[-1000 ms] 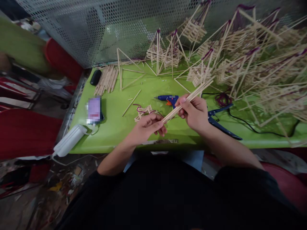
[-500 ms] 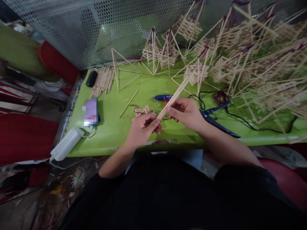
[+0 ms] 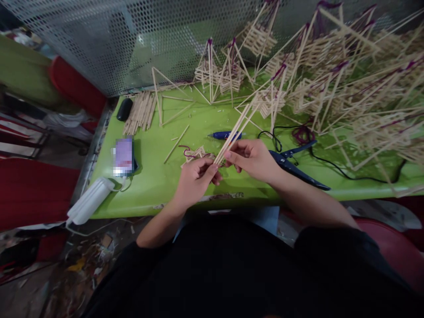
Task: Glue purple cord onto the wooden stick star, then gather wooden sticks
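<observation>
Several thin wooden sticks [image 3: 236, 129] slant up and away from my two hands, fanned apart at their far ends. My left hand [image 3: 198, 176] pinches their near ends between thumb and fingers. Just above it, my right hand [image 3: 249, 158] is closed on the same sticks, thumb on top. Behind the sticks lies a blue glue gun [image 3: 221, 135], partly hidden by them. A small stick piece with purple cord [image 3: 198, 154] rests on the green table [image 3: 149, 190] beyond my left hand. Dark-handled cutters [image 3: 294, 165] lie beside my right wrist.
Stick frames with purple ties [image 3: 331, 88] crowd the right and back. A bundle of sticks [image 3: 141, 112], a black case [image 3: 125, 109], a phone-like device [image 3: 124, 155] and a white cylinder with a cable [image 3: 90, 201] sit at the left. A black cord [image 3: 351, 173] crosses the right side.
The sticks were close together and are now spread apart at their far ends. My right hand has shifted slightly left and down; my left hand stays at the near ends.
</observation>
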Demonstrator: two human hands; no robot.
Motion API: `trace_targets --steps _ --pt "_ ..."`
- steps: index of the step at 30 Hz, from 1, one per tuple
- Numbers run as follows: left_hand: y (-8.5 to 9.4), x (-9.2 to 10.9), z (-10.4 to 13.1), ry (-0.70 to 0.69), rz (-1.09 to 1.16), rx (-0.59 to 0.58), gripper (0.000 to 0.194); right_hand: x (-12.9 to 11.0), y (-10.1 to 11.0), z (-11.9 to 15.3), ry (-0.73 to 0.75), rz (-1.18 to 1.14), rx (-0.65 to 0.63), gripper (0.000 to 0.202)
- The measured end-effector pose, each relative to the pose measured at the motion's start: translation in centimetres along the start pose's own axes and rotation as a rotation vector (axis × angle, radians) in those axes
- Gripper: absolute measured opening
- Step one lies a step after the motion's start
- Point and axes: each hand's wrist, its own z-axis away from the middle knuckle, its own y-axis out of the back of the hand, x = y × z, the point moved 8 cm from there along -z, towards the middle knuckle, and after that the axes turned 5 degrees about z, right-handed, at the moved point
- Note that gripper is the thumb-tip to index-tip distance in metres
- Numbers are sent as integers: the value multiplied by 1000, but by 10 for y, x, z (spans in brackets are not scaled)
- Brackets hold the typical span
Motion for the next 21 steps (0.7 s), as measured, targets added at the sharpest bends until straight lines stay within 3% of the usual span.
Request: trace_targets --steps 5,13,18,21 --pt "1 -6 2 -37 -88 25 26 4 -4 -2 -4 27 -57 49" --pt "5 18 8 -203 -525 155 23 8 -6 -5 -40 50 -105 49" --pt "11 31 17 -402 -848 303 20 8 0 -9 -26 39 -115 52" --pt "25 38 21 -442 -855 441 21 8 2 -9 -4 49 -151 48"
